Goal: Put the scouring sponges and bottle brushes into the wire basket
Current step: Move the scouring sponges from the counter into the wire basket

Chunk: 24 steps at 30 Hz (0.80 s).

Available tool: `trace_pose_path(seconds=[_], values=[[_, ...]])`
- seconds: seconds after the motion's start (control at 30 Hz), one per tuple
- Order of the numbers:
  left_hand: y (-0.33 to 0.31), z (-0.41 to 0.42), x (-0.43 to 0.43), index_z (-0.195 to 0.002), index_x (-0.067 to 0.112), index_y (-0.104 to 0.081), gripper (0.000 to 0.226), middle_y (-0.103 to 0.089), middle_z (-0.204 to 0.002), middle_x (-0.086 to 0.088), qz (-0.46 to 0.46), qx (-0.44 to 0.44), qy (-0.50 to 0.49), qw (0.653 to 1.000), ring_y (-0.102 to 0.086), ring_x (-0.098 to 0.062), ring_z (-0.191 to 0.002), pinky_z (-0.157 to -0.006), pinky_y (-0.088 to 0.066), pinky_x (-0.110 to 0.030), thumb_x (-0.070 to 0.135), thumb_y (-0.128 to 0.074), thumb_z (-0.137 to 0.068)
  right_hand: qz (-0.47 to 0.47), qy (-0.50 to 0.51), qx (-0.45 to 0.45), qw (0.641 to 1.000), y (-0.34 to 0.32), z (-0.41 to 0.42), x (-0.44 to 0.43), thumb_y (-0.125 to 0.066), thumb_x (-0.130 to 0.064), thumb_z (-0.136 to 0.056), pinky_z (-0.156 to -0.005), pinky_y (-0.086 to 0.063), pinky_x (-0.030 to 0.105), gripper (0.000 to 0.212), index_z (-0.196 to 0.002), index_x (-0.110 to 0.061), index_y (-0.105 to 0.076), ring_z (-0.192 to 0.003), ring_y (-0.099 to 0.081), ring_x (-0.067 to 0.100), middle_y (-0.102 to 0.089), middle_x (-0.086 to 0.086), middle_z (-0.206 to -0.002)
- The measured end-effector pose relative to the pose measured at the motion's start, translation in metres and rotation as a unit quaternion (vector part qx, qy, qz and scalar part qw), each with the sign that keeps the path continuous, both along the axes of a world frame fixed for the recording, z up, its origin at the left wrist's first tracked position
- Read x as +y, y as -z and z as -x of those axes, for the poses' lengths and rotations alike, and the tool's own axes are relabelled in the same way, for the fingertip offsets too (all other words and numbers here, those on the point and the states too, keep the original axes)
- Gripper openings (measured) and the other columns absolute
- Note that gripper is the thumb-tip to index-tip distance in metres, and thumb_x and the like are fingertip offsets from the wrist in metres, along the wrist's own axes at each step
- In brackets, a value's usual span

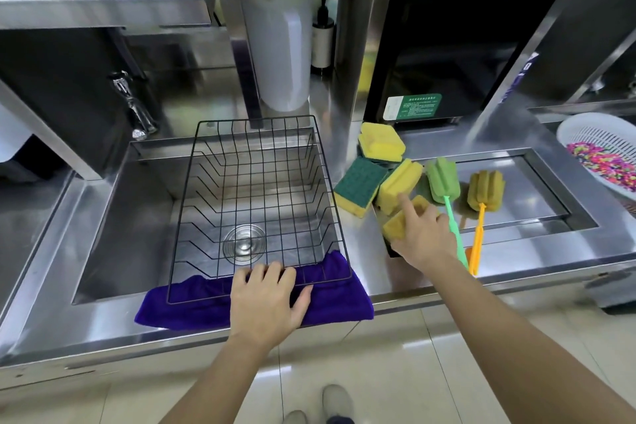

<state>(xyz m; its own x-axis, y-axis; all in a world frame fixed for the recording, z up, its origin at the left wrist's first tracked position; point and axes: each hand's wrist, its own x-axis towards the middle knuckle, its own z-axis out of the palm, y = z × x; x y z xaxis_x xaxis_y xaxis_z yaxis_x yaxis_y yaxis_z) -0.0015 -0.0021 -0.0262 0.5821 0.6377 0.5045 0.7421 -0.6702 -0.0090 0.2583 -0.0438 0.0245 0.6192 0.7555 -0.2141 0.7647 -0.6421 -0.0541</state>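
Head view: basket (254,196) empty, set in sink (113,217), near rim on purple cloth (330,296). Left hand (266,299) flat on that rim, fingers spread, steadying, holding nothing. Right hand (425,232) closed on sponge (395,229) at tabletop front edge. Other sponges (380,143) and two brushes (444,182) lie right of basket. Step: first pickup. Next: lift sponge, carry left over rim, drop in.
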Motion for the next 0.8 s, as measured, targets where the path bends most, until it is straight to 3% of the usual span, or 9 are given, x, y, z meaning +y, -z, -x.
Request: trace_pose_path(seconds=[0.07,0.17,0.27,0.4,0.53,0.63,0.73,0.8], values=[[-0.001,0.0,0.0,-0.069,0.011,-0.062,0.039,-0.061,-0.068,-0.005,0.003,0.004,0.001,1.0,-0.056,-0.028,-0.059,-0.06,-0.044,-0.038,0.046,-0.051,-0.083,0.018,-0.011,-0.001,1.0,-0.003,-0.001,0.0,-0.058,-0.038,-0.08,-0.085,-0.046,0.047,0.078,-0.142,-0.038,-0.011,-0.117,-0.042,0.043,-0.038,0.021,-0.131],[-0.003,0.001,0.001,-0.069,0.011,-0.062,0.04,-0.059,-0.066,-0.004,0.009,0.008,0.004,1.0,-0.055,-0.028,-0.058,-0.058,-0.043,-0.037,0.047,-0.05,-0.083,0.008,-0.022,-0.006,1.0,-0.008,-0.005,0.002,-0.05,-0.028,-0.084,-0.08,-0.046,0.046,0.059,-0.136,-0.035,-0.023,-0.108,-0.045,0.045,-0.037,0.021,-0.125],[-0.007,0.002,0.002,-0.073,0.011,-0.064,0.045,-0.06,-0.067,-0.004,0.021,0.011,0.013,1.0,-0.057,-0.027,-0.06,-0.059,-0.044,-0.036,0.053,-0.05,-0.083,-0.002,-0.03,-0.017,0.999,-0.015,-0.01,0.003,-0.046,-0.015,-0.086,-0.076,-0.046,0.044,0.045,-0.129,-0.026,-0.037,-0.099,-0.049,0.043,-0.038,0.021,-0.118],[-0.011,0.014,0.005,-0.082,0.01,-0.069,0.054,-0.064,-0.066,-0.002,0.042,-0.032,-0.01,0.999,-0.06,-0.025,-0.061,-0.06,-0.045,-0.035,0.06,-0.048,-0.084,-0.028,-0.008,-0.023,0.999,-0.026,-0.017,0.003,-0.047,-0.007,-0.083,-0.084,-0.041,0.043,0.033,-0.116,-0.011,-0.051,-0.097,-0.046,0.042,-0.039,0.022,-0.117],[-0.015,0.02,0.01,-0.065,0.008,-0.065,0.056,-0.059,-0.054,-0.004,0.041,-0.047,-0.067,0.996,-0.057,-0.027,-0.051,-0.054,-0.043,-0.033,0.055,-0.044,-0.087,-0.15,0.098,0.07,0.981,-0.054,-0.017,0.014,-0.053,-0.017,-0.077,-0.093,-0.035,0.046,0.036,-0.111,-0.009,-0.048,-0.112,-0.036,0.042,-0.038,0.02,-0.119],[-0.016,0.017,0.01,-0.06,0.008,-0.062,0.054,-0.057,-0.052,-0.005,0.041,-0.037,-0.075,0.996,-0.054,-0.026,-0.048,-0.052,-0.043,-0.033,0.054,-0.046,-0.085,-0.216,0.068,0.11,0.968,-0.08,-0.012,0.029,-0.066,-0.021,-0.074,-0.095,-0.035,0.043,0.043,-0.109,-0.012,-0.044,-0.113,-0.04,0.041,-0.038,0.019,-0.122],[-0.015,0.016,0.009,-0.058,0.009,-0.061,0.054,-0.057,-0.053,-0.005,0.042,-0.033,-0.087,0.995,-0.054,-0.026,-0.047,-0.052,-0.044,-0.034,0.054,-0.046,-0.084,-0.291,-0.013,0.139,0.947,-0.098,0.002,0.046,-0.069,-0.016,-0.076,-0.08,-0.04,0.034,0.044,-0.11,-0.015,-0.043,-0.1,-0.049,0.033,-0.041,0.014,-0.12],[-0.014,0.015,0.009,-0.058,0.009,-0.061,0.054,-0.058,-0.054,-0.006,0.039,-0.035,-0.093,0.994,-0.054,-0.026,-0.048,-0.052,-0.045,-0.034,0.054,-0.046,-0.084,-0.344,-0.048,0.176,0.921,-0.103,0.019,0.059,-0.07,-0.017,-0.077,-0.071,-0.032,0.027,0.043,-0.111,-0.019,-0.044,-0.09,-0.046,0.022,-0.046,0.009,-0.113]])
